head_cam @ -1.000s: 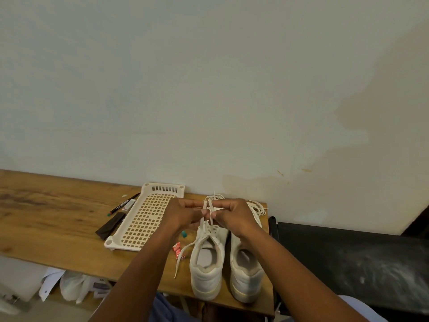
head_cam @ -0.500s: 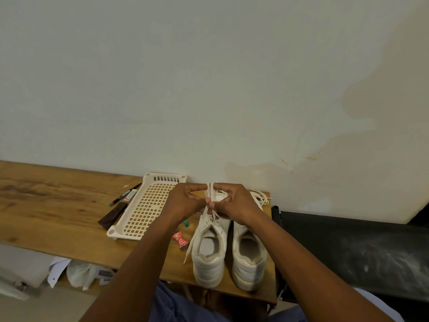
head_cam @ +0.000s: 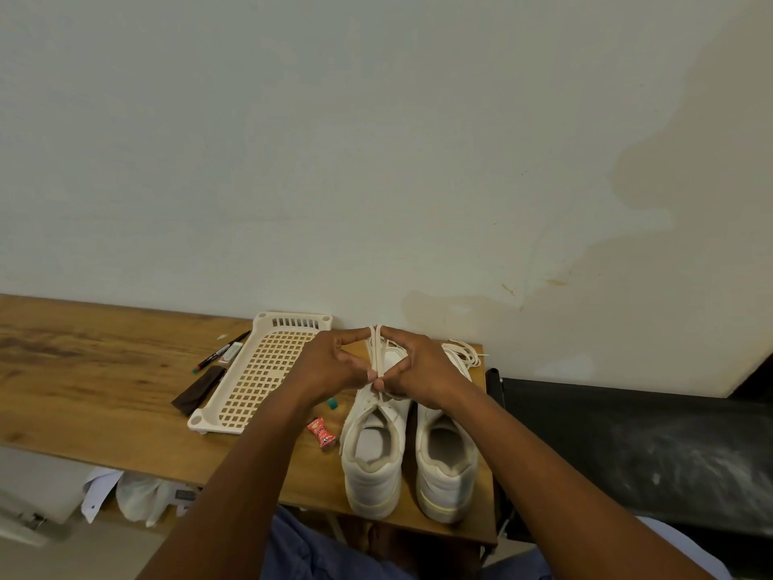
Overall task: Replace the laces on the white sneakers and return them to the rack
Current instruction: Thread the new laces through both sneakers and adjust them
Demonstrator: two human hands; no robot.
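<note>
At the lower centre of the frame, two strands of a flat white lace point(head_cam: 375, 349) are held upright over the left white leather sneaker point(head_cam: 373, 445); each strand is pinched in the grip of the left hand point(head_cam: 334, 364) and the right hand point(head_cam: 422, 370), thumbs meeting; the knot appears to be in hand, and crossing the strands is called for next; the right white sneaker point(head_cam: 446, 458) stands beside it on the wooden desk point(head_cam: 83, 370); a loose lace bundle point(head_cam: 462, 353) lies behind; a cream perforated plastic rack point(head_cam: 255, 370) lies to the left, a red wrapper point(head_cam: 321, 432) between.

Low in the frame's centre, your left hand point(head_cam: 330, 364) and right hand point(head_cam: 422, 366) pinch the lace point(head_cam: 375, 349) above the left sneaker point(head_cam: 372, 454). The right sneaker point(head_cam: 447, 462) stands just beside it.
</note>
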